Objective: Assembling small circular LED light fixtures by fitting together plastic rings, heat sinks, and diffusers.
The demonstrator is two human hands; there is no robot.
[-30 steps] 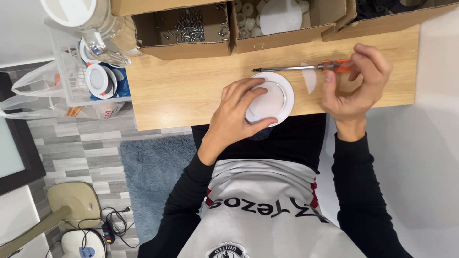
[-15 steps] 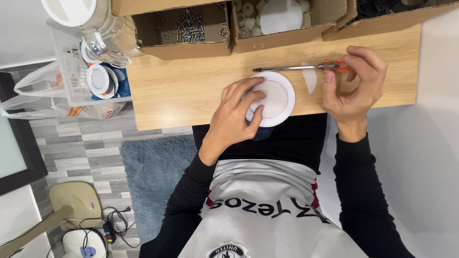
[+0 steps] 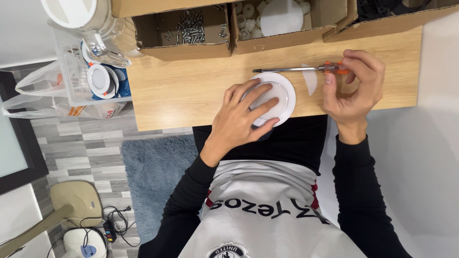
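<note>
My left hand (image 3: 241,117) lies spread over a round white disc-shaped fitting (image 3: 282,91) at the near edge of the wooden table (image 3: 186,88), fingers curled round its rim. My right hand (image 3: 354,83) grips the orange handle of a screwdriver (image 3: 306,69). Its long metal shaft points left, lying just beyond the white fitting. A small white curved piece (image 3: 311,79) rests on the table between the two hands.
Open cardboard boxes stand along the table's far edge: one with screws (image 3: 191,26), one with white round parts (image 3: 282,16). A clear plastic crate (image 3: 83,67) with white round fittings sits left of the table, above a plastic bag. A blue rug and a fan base lie on the floor.
Both hands have stayed nearly where they were. My right hand has shifted its fingers slightly on the screwdriver handle.
</note>
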